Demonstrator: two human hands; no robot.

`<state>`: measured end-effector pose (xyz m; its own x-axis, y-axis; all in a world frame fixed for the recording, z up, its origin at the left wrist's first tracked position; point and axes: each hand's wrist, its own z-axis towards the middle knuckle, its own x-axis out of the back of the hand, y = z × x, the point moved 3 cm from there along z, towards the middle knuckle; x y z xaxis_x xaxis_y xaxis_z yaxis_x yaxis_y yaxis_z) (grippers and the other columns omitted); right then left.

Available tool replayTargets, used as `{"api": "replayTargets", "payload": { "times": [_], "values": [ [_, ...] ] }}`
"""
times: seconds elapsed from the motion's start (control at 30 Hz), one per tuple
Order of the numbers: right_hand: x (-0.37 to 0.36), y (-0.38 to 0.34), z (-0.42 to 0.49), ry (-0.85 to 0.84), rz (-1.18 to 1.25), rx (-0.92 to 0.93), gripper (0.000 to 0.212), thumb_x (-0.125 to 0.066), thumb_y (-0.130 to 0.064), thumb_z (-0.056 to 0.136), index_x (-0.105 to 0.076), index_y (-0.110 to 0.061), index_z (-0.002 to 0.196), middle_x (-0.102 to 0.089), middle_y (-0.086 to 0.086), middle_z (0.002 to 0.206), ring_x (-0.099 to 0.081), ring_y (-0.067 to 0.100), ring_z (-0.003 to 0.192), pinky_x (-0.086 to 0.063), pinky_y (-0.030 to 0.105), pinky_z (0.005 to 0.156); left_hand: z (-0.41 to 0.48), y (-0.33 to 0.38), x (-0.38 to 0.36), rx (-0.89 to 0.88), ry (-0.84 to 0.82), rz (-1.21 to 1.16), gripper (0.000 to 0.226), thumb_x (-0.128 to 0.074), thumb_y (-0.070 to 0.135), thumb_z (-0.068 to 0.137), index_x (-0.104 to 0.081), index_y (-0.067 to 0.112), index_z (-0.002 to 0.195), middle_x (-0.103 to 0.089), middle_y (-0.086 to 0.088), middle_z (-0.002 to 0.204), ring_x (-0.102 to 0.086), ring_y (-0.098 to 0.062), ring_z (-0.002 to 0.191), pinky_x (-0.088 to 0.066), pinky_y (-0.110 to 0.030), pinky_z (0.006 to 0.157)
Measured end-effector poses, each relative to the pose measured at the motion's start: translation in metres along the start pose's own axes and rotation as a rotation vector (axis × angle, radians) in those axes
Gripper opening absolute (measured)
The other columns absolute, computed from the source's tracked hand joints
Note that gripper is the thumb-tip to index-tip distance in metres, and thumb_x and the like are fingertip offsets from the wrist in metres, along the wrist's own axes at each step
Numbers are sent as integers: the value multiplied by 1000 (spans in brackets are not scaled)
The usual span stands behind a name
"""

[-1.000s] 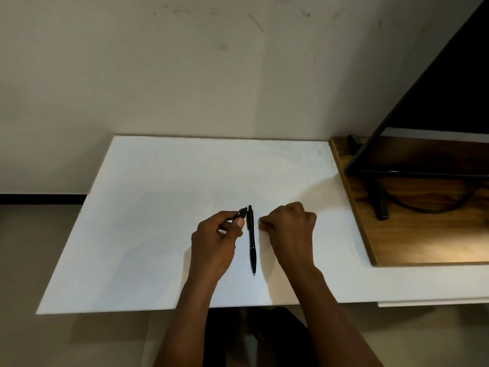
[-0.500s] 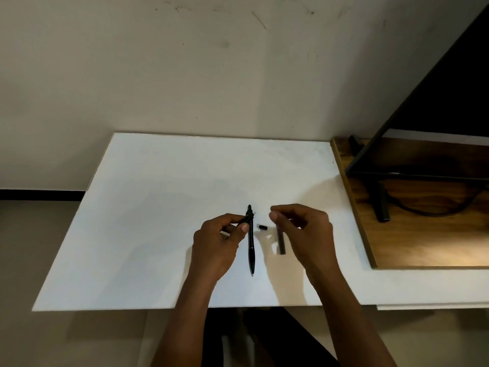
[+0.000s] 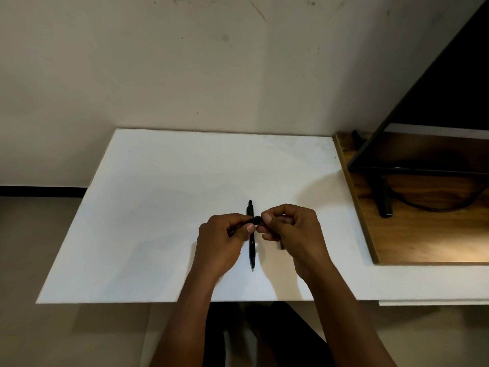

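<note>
A black pen [image 3: 252, 250] lies on the white table [image 3: 158, 221], pointing away from me. Just above it my left hand [image 3: 225, 242] pinches a short black pen part [image 3: 254, 220] between thumb and fingers. My right hand [image 3: 293, 234] meets it from the right, its thumb and forefinger pinching a small black piece against that part's end; I cannot tell the two pieces apart. Another dark tube piece [image 3: 282, 246] lies on the table, mostly hidden under my right hand.
A wooden board [image 3: 423, 242] lies on the table at the right and carries a black monitor stand [image 3: 382, 200] and a cable [image 3: 434, 206]. The dark monitor [image 3: 449, 83] looms at the upper right. A wall stands behind the table.
My right hand picked up the small black piece from the table and moved left, bringing it to the part in my left hand. The pen on the table stayed put.
</note>
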<state>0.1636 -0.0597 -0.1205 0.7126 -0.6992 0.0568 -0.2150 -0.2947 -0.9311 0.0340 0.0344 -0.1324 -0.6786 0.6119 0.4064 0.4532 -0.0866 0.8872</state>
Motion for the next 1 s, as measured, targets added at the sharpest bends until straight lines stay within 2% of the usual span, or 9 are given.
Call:
{"api": "replayTargets", "payload": {
  "times": [0.2, 0.3, 0.43, 0.53, 0.67, 0.9, 1.0],
  "values": [
    [3, -2, 1, 85, 62, -19, 7, -65, -4, 93, -69, 1, 91, -76, 16, 78, -76, 29, 73, -62, 39, 73, -1, -5, 5, 20, 8, -34, 16, -72, 21, 88, -79, 33, 96, -78, 10, 79, -73, -8, 76, -55, -24, 77],
    [14, -4, 1, 136, -273, 90, 12, -67, -5, 90, -74, -11, 82, -76, 5, 69, -74, 19, 65, -63, 41, 69, 0, -7, 8, 32, 60, -55, 13, -71, 22, 89, -79, 29, 96, -77, 6, 78, -73, -10, 75, -54, -22, 74],
    [7, 3, -1, 33, -607, 149, 11, -74, -10, 83, -77, -19, 78, -72, -5, 62, -69, 9, 55, -61, 37, 71, 1, -10, 13, 52, 122, -99, 15, -68, 21, 91, -77, 32, 95, -78, 2, 81, -74, -16, 77, -59, -34, 80],
    [0, 8, 0, -8, -778, 183, 8, -74, -17, 83, -77, -22, 77, -71, -10, 66, -70, 9, 64, -58, 34, 73, 1, -10, 12, 49, 133, -99, 15, -68, 21, 92, -76, 33, 95, -78, 2, 82, -74, -16, 77, -59, -36, 82],
    [-8, 10, -2, -28, -847, 213, 8, -73, -18, 83, -76, -23, 77, -72, -8, 75, -68, 15, 77, -56, 35, 75, 1, -12, 13, 54, 138, -104, 14, -67, 21, 92, -77, 31, 96, -78, 2, 83, -74, -16, 76, -59, -38, 83],
    [-16, 10, 0, 27, -1004, 260, 13, -64, -13, 87, -77, -16, 84, -72, -2, 87, -63, 21, 81, -41, 29, 63, 1, -11, 11, 58, 131, -105, 14, -67, 20, 92, -77, 28, 98, -77, 4, 85, -74, -14, 76, -59, -35, 83],
    [-16, 11, 1, 38, -985, 259, 10, -67, -14, 86, -76, -15, 83, -72, -3, 87, -65, 21, 82, -46, 30, 67, 1, -12, 12, 58, 132, -103, 13, -67, 20, 92, -77, 28, 97, -77, 3, 85, -74, -15, 77, -59, -35, 83]
  ]
}}
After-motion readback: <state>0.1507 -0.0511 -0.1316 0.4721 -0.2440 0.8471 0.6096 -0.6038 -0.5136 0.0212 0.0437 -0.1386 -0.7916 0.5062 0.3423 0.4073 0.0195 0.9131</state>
